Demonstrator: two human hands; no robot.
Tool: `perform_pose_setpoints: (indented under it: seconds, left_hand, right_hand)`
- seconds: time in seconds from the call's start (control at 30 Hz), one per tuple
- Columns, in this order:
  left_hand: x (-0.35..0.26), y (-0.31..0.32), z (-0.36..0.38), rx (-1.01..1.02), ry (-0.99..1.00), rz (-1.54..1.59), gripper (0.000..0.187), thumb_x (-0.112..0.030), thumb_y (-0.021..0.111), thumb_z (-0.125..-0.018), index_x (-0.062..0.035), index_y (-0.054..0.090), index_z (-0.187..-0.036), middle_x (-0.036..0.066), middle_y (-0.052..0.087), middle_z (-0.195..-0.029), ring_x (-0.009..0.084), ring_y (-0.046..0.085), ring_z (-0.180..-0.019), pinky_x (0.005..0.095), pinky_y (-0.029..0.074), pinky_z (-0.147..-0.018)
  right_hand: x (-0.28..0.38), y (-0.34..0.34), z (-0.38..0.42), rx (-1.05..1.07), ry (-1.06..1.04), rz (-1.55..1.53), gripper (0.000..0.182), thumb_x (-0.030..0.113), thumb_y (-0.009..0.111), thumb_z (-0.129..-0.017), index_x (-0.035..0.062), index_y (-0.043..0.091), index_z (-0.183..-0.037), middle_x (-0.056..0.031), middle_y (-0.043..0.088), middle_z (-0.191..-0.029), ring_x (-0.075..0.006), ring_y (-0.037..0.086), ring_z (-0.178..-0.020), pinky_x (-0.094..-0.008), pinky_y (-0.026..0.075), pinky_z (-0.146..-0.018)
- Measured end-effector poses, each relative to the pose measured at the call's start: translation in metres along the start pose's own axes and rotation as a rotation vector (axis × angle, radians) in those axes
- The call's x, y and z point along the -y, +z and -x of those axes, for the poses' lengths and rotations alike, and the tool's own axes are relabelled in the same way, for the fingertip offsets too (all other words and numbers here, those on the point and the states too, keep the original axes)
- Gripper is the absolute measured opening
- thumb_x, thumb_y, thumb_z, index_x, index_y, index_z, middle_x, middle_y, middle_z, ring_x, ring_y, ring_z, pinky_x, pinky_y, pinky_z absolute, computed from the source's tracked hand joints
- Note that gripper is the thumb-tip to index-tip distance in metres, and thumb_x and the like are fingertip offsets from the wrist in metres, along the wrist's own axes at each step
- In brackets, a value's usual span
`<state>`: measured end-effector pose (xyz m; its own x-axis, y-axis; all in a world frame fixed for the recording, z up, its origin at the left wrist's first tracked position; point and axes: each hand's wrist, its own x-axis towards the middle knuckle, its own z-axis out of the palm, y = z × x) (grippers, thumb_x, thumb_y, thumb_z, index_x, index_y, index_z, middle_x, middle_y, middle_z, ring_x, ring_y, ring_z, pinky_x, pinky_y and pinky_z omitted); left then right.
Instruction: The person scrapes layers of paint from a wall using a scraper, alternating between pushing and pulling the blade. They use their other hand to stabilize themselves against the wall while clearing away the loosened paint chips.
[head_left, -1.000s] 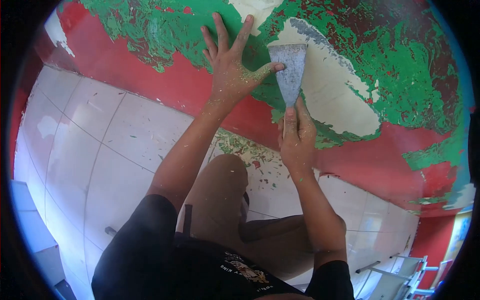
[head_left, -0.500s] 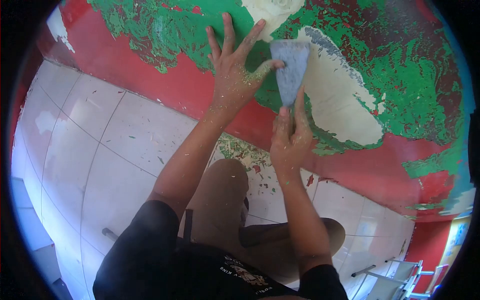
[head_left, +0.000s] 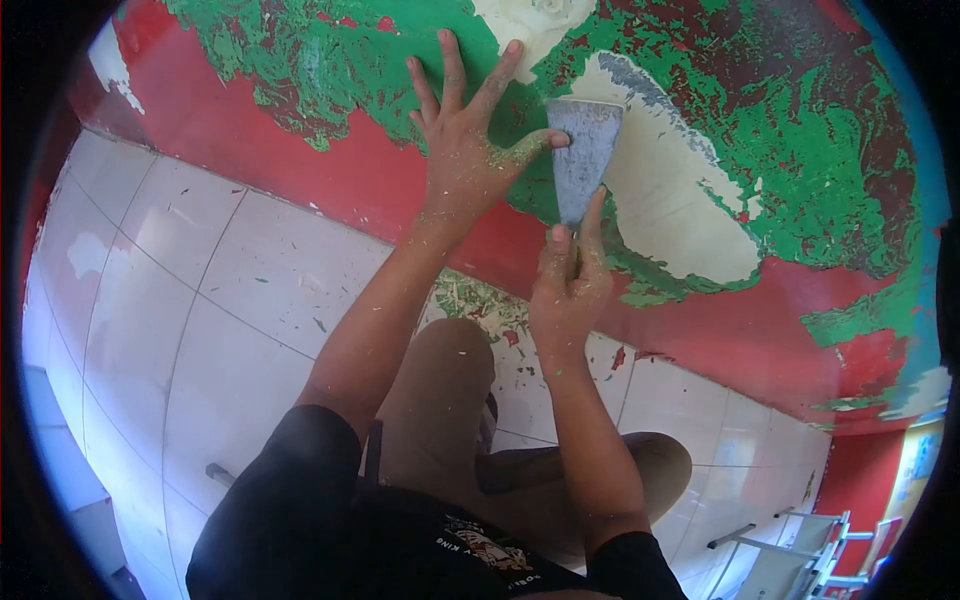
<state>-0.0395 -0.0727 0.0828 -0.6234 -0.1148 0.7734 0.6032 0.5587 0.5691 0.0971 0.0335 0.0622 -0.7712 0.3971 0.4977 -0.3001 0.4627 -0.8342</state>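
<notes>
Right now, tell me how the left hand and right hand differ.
The left hand is spread open over the green paint; the right hand grips the scraper. The left hand shows more flecks than the right hand. Both are bare.

two bare hands show, one left hand (head_left: 462, 150) and one right hand (head_left: 568, 295), with all five digits visible on the left and two clearly on the right; one scraper (head_left: 585, 155); one wall (head_left: 335, 175), bearing two large cream patches (head_left: 670, 205) and two smaller pale ones near its ends; two black sleeves (head_left: 312, 440) on one shirt (head_left: 330, 530); two knees (head_left: 458, 350); one tiled floor (head_left: 245, 285), its paint chips (head_left: 465, 292) too many to count; at least one metal frame (head_left: 785, 560)
</notes>
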Motion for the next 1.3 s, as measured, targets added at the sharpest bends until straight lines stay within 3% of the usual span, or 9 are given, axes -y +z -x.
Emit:
perform_pose_setpoints:
  seconds: [0.33, 0.4, 0.47, 0.6, 0.67, 0.9, 1.07, 1.17, 1.3]
  left_hand:
    - [0.004, 0.000, -0.001, -0.049, 0.035, 0.043, 0.094, -0.055, 0.088, -0.072, -0.0284, 0.051, -0.155, 0.029, 0.017, -0.169, 0.0463, 0.011, -0.158, 0.0596, 0.009, -0.127]
    - [0.003, -0.004, -0.004, -0.034, 0.040, 0.064, 0.093, -0.060, 0.089, -0.067, -0.0340, 0.057, -0.150, 0.025, 0.015, -0.171, 0.0579, 0.006, -0.154, 0.0650, 0.021, -0.122]
    - [-0.001, -0.005, -0.003, -0.039, 0.034, 0.062, 0.091, -0.059, 0.089, -0.069, -0.0331, 0.057, -0.150, 0.026, 0.016, -0.170, 0.0573, 0.007, -0.154, 0.0643, 0.020, -0.122]
    - [0.004, -0.005, -0.006, -0.051, 0.068, 0.043, 0.080, -0.053, 0.086, -0.076, -0.0298, 0.059, -0.148, 0.029, 0.021, -0.168, 0.0529, 0.012, -0.155, 0.0611, 0.015, -0.125]
    - [0.006, -0.006, -0.007, -0.049, 0.090, 0.051, 0.077, -0.051, 0.085, -0.079, -0.0288, 0.060, -0.148, 0.030, 0.023, -0.167, 0.0508, 0.013, -0.156, 0.0599, 0.014, -0.125]
    - [0.006, -0.005, -0.006, -0.031, 0.017, 0.053, 0.078, -0.050, 0.085, -0.080, -0.0263, 0.059, -0.149, 0.030, 0.022, -0.167, 0.0491, 0.016, -0.156, 0.0586, 0.012, -0.126]
    - [-0.001, -0.003, 0.002, -0.042, 0.019, 0.057, 0.094, -0.057, 0.089, -0.070, -0.0253, 0.055, -0.152, 0.031, 0.018, -0.168, 0.0536, 0.012, -0.155, 0.0607, 0.015, -0.125]
    - [-0.001, -0.001, 0.002, -0.041, 0.014, 0.065, 0.098, -0.060, 0.090, -0.067, -0.0252, 0.055, -0.152, 0.031, 0.016, -0.168, 0.0543, 0.010, -0.155, 0.0617, 0.016, -0.125]
    - [0.000, -0.002, -0.001, -0.036, 0.061, 0.041, 0.099, -0.061, 0.090, -0.067, -0.0266, 0.054, -0.152, 0.030, 0.015, -0.169, 0.0552, 0.007, -0.155, 0.0628, 0.018, -0.124]
  right_hand:
    - [0.001, 0.008, -0.005, 0.050, -0.008, -0.068, 0.059, 0.015, 0.055, -0.108, -0.0021, 0.033, -0.160, 0.0040, 0.048, -0.076, -0.0040, 0.040, -0.064, -0.0215, 0.036, -0.056]
    - [0.000, 0.007, -0.003, 0.052, -0.048, -0.037, 0.059, 0.014, 0.054, -0.108, -0.0021, 0.033, -0.160, 0.0040, 0.048, -0.076, -0.0040, 0.040, -0.064, -0.0214, 0.036, -0.056]
    - [0.002, 0.007, 0.002, 0.063, 0.132, -0.086, 0.054, 0.012, 0.055, -0.107, -0.0046, 0.040, -0.156, -0.0190, 0.068, -0.091, -0.0084, 0.056, -0.081, -0.0296, 0.052, -0.072]
    - [0.010, 0.020, -0.006, 0.045, 0.065, -0.143, 0.054, 0.012, 0.054, -0.108, -0.0042, 0.039, -0.157, -0.0246, 0.067, -0.096, -0.0087, 0.060, -0.085, -0.0302, 0.052, -0.075]
    - [0.004, 0.026, -0.004, 0.023, 0.030, -0.195, 0.059, 0.015, 0.054, -0.108, -0.0026, 0.032, -0.160, 0.0025, 0.048, -0.077, -0.0040, 0.043, -0.067, -0.0221, 0.040, -0.060]
    - [-0.002, 0.024, -0.020, -0.004, -0.372, 0.061, 0.059, 0.018, 0.054, -0.109, -0.0018, 0.032, -0.161, 0.0036, 0.049, -0.077, -0.0042, 0.044, -0.067, -0.0226, 0.041, -0.059]
    - [-0.004, 0.002, 0.002, 0.065, 0.178, -0.294, 0.055, 0.015, 0.055, -0.108, 0.0001, 0.039, -0.158, 0.0011, 0.056, -0.079, -0.0079, 0.047, -0.066, -0.0253, 0.042, -0.059]
    - [0.005, -0.005, -0.001, 0.080, 0.252, -0.441, 0.055, 0.014, 0.057, -0.108, 0.0024, 0.039, -0.159, 0.0064, 0.039, -0.076, -0.0038, 0.035, -0.065, -0.0210, 0.033, -0.056]
    - [-0.006, 0.003, 0.000, 0.049, 0.205, -0.374, 0.054, 0.014, 0.057, -0.108, 0.0040, 0.041, -0.159, 0.0063, 0.041, -0.075, -0.0040, 0.037, -0.065, -0.0217, 0.034, -0.055]
